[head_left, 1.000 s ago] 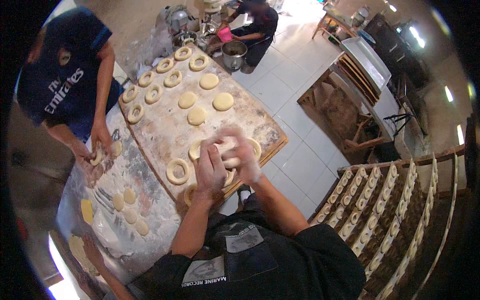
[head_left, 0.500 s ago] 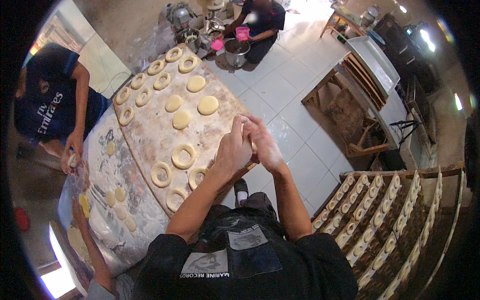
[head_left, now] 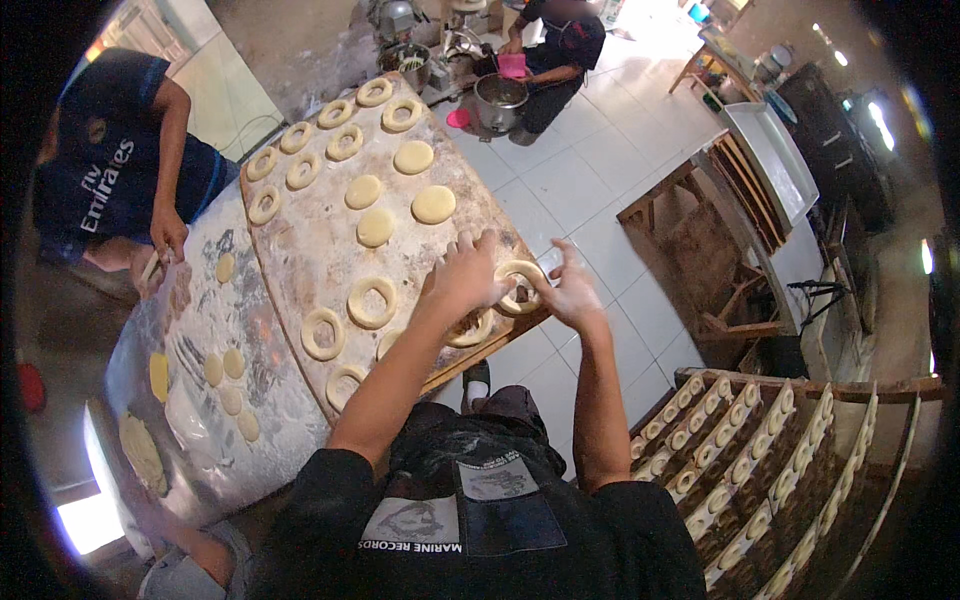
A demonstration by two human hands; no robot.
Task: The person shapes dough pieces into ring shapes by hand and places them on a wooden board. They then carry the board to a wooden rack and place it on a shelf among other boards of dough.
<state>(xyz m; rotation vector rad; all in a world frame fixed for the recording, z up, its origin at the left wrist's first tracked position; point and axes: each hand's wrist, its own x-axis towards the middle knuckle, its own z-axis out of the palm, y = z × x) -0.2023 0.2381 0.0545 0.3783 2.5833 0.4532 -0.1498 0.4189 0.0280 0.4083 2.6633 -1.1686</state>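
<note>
A dough ring (head_left: 517,267) is lying at the board's (head_left: 300,238) four-o'clock corner. The left hand (head_left: 465,272), fingers spread, is touching the ring's nine-o'clock rim; the right hand (head_left: 574,293), loosely open, its three-o'clock rim. A navy shirt (head_left: 120,115) at ten o'clock is bearing white lettering (head_left: 107,183).

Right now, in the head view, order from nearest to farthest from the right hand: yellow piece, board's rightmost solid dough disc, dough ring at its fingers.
1. Dough ring: at the right hand.
2. Solid dough disc: up-left, on the board.
3. Yellow piece: far left, on floured table.
</note>
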